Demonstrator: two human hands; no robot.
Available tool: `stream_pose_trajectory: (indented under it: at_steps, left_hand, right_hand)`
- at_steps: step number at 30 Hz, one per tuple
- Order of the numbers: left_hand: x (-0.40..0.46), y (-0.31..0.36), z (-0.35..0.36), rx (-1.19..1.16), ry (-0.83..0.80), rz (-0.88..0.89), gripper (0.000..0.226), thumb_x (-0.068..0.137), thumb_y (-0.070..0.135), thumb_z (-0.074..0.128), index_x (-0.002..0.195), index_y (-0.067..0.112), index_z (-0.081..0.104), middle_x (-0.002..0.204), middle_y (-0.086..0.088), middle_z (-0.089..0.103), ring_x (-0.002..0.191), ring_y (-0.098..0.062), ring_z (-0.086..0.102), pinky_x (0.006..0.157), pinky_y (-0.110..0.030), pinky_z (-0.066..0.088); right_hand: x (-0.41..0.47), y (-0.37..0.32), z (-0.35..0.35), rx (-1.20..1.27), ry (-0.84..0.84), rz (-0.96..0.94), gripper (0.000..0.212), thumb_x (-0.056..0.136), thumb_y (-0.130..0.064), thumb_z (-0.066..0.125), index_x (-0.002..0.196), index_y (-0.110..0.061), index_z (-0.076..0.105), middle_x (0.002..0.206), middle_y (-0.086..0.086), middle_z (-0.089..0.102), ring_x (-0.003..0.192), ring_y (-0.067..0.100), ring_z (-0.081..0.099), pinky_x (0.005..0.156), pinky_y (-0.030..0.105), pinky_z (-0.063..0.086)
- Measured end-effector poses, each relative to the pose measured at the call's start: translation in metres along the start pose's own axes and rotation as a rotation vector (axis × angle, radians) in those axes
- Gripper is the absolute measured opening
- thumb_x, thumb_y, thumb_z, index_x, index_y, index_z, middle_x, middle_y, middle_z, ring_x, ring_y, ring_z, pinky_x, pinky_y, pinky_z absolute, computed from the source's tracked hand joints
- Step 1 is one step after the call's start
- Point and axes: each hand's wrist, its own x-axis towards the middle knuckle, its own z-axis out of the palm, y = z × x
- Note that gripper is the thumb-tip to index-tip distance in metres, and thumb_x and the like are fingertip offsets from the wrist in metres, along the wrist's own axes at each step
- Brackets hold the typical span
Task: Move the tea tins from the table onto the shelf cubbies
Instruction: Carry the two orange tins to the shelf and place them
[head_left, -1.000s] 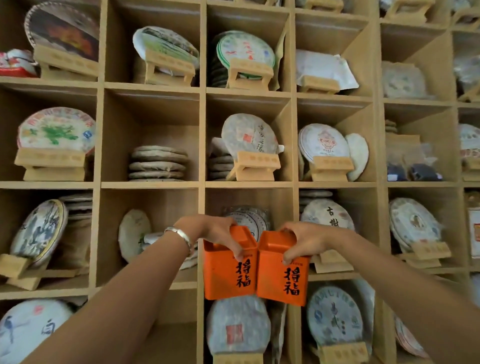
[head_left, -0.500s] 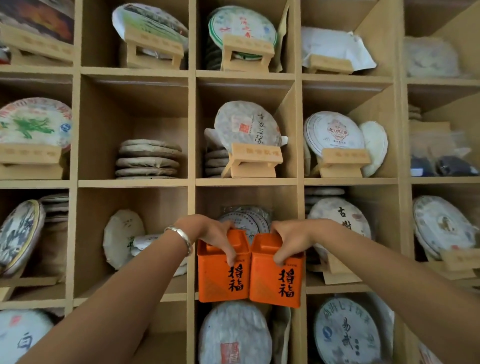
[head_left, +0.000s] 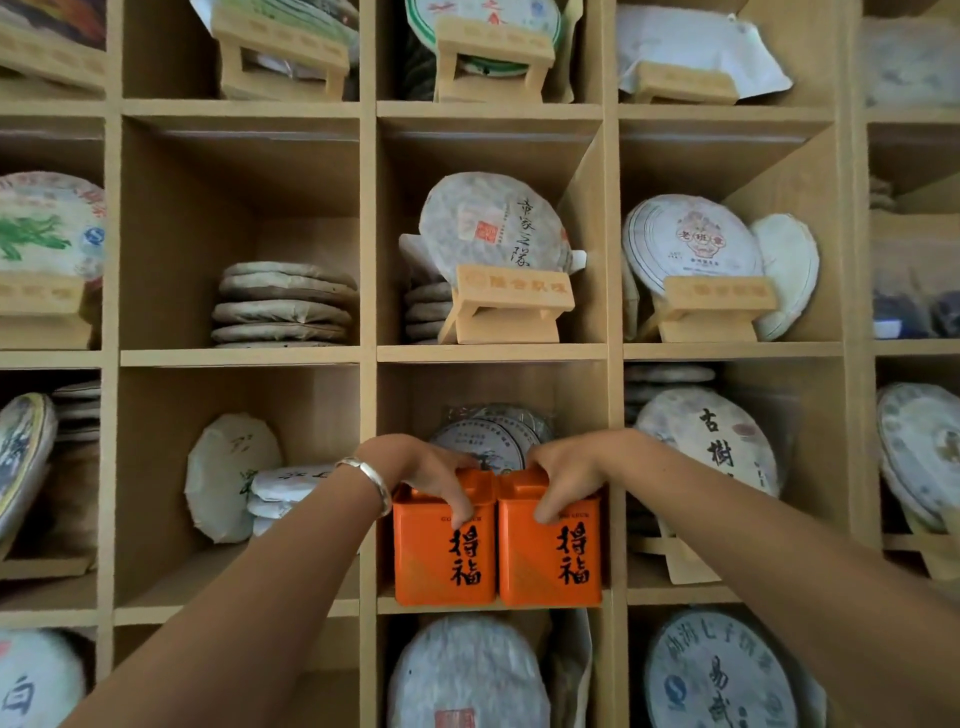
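Two orange tea tins with black characters stand side by side on the front edge of a middle cubby of the wooden shelf (head_left: 491, 605). My left hand (head_left: 426, 470) grips the top of the left tin (head_left: 444, 551), a silver bangle on its wrist. My right hand (head_left: 569, 473) grips the top of the right tin (head_left: 550, 553). The tins touch each other and fill the cubby's width. Behind them, wrapped round tea cakes (head_left: 488, 436) lean at the back of the same cubby, partly hidden.
Neighbouring cubbies hold wrapped tea cakes, some on wooden stands (head_left: 511, 306), some stacked flat (head_left: 283, 306). The cubby to the left has cakes (head_left: 231, 478) at its back and bare floor in front. Vertical dividers (head_left: 368, 467) flank the tins.
Both hands carried the tins forward and up into the middle cubby; the tins now rest on its floor edge. The view has come closer to the shelf.
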Motion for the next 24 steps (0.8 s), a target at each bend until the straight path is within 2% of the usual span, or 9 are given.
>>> stream_pose_trajectory:
  at_steps: [2,8,11,14,15,17,19,22,24]
  left_hand:
    - [0.005,0.001,0.001,-0.008,0.008,0.029,0.091,0.075,0.022,0.07,0.149,0.033,0.018,0.148,-0.009,0.033,0.126,-0.034,0.045,0.091,-0.04,0.049]
    - [0.016,-0.004,0.005,-0.042,0.049,0.096,0.089,0.069,0.028,0.069,0.145,0.041,0.025,0.143,-0.004,0.036,0.12,-0.027,0.047,0.098,-0.046,0.048]
    - [0.019,-0.006,0.007,-0.074,0.062,0.121,0.092,0.063,0.031,0.068,0.144,0.043,0.026,0.138,-0.002,0.039,0.114,-0.023,0.049,0.094,-0.042,0.05]
    - [0.02,-0.008,0.011,-0.095,0.107,0.178,0.089,0.071,0.026,0.07,0.146,0.04,0.025,0.141,-0.002,0.039,0.112,-0.018,0.046,0.094,-0.037,0.047]
    - [0.019,-0.009,0.013,-0.105,0.144,0.208,0.088,0.074,0.025,0.072,0.147,0.038,0.025,0.145,-0.002,0.037,0.115,-0.016,0.044,0.095,-0.034,0.044]
    - [0.014,-0.012,0.019,-0.123,0.273,0.291,0.089,0.073,0.031,0.077,0.146,0.036,0.028,0.148,0.0,0.035,0.124,-0.016,0.041,0.099,-0.033,0.04]
    - [0.003,-0.016,0.032,-0.124,0.476,0.394,0.089,0.065,0.043,0.079,0.143,0.035,0.036,0.145,0.004,0.039,0.128,-0.015,0.039,0.106,-0.037,0.037]
    - [-0.012,-0.027,0.059,-0.141,0.753,0.466,0.078,0.061,0.055,0.071,0.134,0.039,0.046,0.135,0.011,0.046,0.124,-0.007,0.041,0.105,-0.033,0.038]
    - [-0.017,-0.033,0.074,-0.141,0.827,0.461,0.069,0.065,0.049,0.072,0.129,0.038,0.051,0.125,0.014,0.048,0.118,-0.006,0.046,0.101,-0.028,0.042]
  right_hand:
    - [0.006,0.001,0.0,-0.017,0.01,0.01,0.065,0.072,-0.031,0.074,0.129,-0.016,0.045,0.118,0.004,0.063,0.099,0.021,0.066,0.089,0.039,0.056]
    - [0.013,0.007,0.005,0.005,0.039,0.001,0.067,0.073,-0.033,0.074,0.13,-0.016,0.043,0.119,0.004,0.063,0.1,0.021,0.066,0.088,0.039,0.057]
    - [0.013,0.008,0.009,0.003,0.042,-0.007,0.064,0.075,-0.034,0.073,0.129,-0.016,0.044,0.117,0.005,0.065,0.099,0.02,0.067,0.088,0.039,0.057]
    - [0.011,0.006,0.013,-0.016,0.071,-0.034,0.063,0.076,-0.034,0.073,0.129,-0.015,0.045,0.122,0.007,0.062,0.103,0.021,0.065,0.089,0.039,0.056]
    - [0.009,0.006,0.014,-0.049,0.12,-0.061,0.068,0.076,-0.036,0.074,0.132,-0.014,0.042,0.129,0.007,0.058,0.107,0.022,0.062,0.091,0.038,0.055]
    - [0.004,0.008,0.022,-0.122,0.255,-0.134,0.092,0.074,-0.045,0.074,0.146,-0.013,0.026,0.142,0.005,0.041,0.122,0.024,0.05,0.097,0.038,0.05]
    - [-0.007,0.011,0.036,-0.129,0.395,-0.221,0.104,0.07,-0.055,0.071,0.15,-0.023,0.013,0.144,0.001,0.032,0.128,0.02,0.04,0.1,0.036,0.046]
    - [-0.02,0.018,0.065,-0.176,0.65,-0.33,0.091,0.073,-0.061,0.063,0.146,-0.032,0.017,0.144,-0.006,0.029,0.127,0.014,0.036,0.1,0.032,0.042]
    - [-0.025,0.02,0.077,-0.194,0.74,-0.35,0.075,0.08,-0.054,0.06,0.143,-0.033,0.024,0.139,-0.006,0.032,0.125,0.014,0.039,0.099,0.033,0.044]
